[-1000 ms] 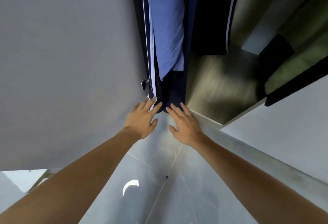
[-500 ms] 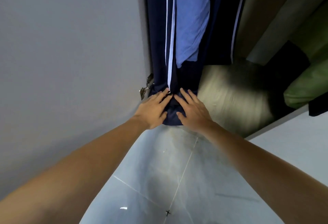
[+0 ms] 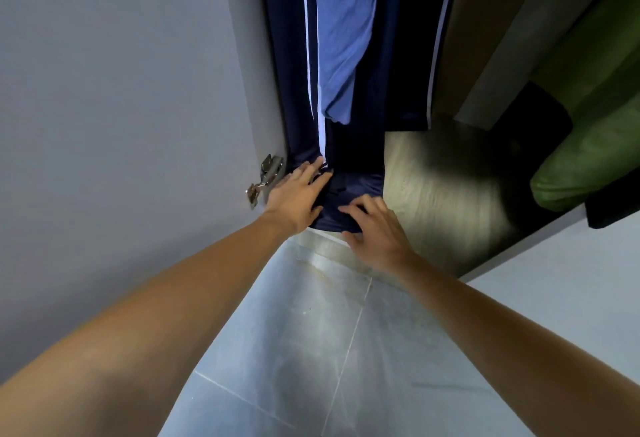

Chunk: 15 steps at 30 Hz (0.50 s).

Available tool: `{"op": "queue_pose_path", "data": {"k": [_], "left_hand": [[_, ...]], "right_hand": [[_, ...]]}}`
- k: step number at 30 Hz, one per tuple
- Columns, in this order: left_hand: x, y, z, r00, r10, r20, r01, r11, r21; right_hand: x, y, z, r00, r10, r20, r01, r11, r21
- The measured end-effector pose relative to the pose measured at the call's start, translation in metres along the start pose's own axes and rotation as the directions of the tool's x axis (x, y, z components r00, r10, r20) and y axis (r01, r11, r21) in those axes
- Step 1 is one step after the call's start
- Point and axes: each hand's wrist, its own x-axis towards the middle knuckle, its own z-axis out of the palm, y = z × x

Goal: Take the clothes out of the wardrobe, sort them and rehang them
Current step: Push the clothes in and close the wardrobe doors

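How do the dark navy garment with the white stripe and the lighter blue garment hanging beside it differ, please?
The navy garment is very dark with a white stripe; the blue garment is lighter and plain. The navy garment hangs lower, its bottom end bunched on the wardrobe floor, while the blue garment ends well above it. The left hand and right hand touch only the navy garment. Both hang inside the wardrobe.

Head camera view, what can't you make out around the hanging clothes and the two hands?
- Hangers and rail: cut off by the top edge, head view.
- Navy garment hem: partly covered by left hand and right hand.
- Right hand's grip: fingertips sink into dark cloth.
- Green item: blurred, cut by the right edge.
- Blue garment: type unclear.
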Motion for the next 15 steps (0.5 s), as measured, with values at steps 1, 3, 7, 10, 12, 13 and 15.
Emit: {"op": "queue_pose_path", "data": {"k": [1, 3, 7, 10, 12, 13, 15], "left_hand": [[-0.001, 0.002, 0.000, 0.999, -0.009, -0.050, 0.011, 0.999, 0.050], [-0.005, 0.006, 0.003, 0.989, 0.008, -0.150, 0.011, 0.992, 0.126], [-0.021, 0.001, 0.018, 0.970, 0.129, -0.205, -0.119, 0.991, 0.059], [-0.032, -0.007, 0.026, 0.938, 0.244, -0.247, -0.235, 0.970, 0.064], [-0.035, -0.009, 0.029, 0.939, 0.274, -0.205, -0.258, 0.961, 0.103], [-0.035, -0.008, 0.030, 0.951, 0.265, -0.157, -0.247, 0.961, 0.126], [-0.034, -0.005, 0.030, 0.984, 0.177, -0.033, -0.171, 0.977, 0.131]], "right_hand": [[-0.004, -0.002, 0.003, 0.998, -0.066, -0.024, 0.065, 0.998, -0.003], [-0.008, -0.004, 0.008, 0.991, -0.127, -0.044, 0.128, 0.992, 0.015], [-0.007, -0.006, 0.008, 0.999, -0.034, -0.027, 0.035, 0.998, 0.044], [0.002, -0.006, 0.008, 0.997, 0.045, 0.058, -0.044, 0.999, -0.007], [0.008, -0.006, 0.008, 0.988, 0.091, 0.127, -0.088, 0.996, -0.026], [0.010, -0.006, 0.008, 0.982, 0.116, 0.149, -0.113, 0.993, -0.028], [0.012, -0.006, 0.008, 0.970, 0.160, 0.181, -0.155, 0.987, -0.041]]}}
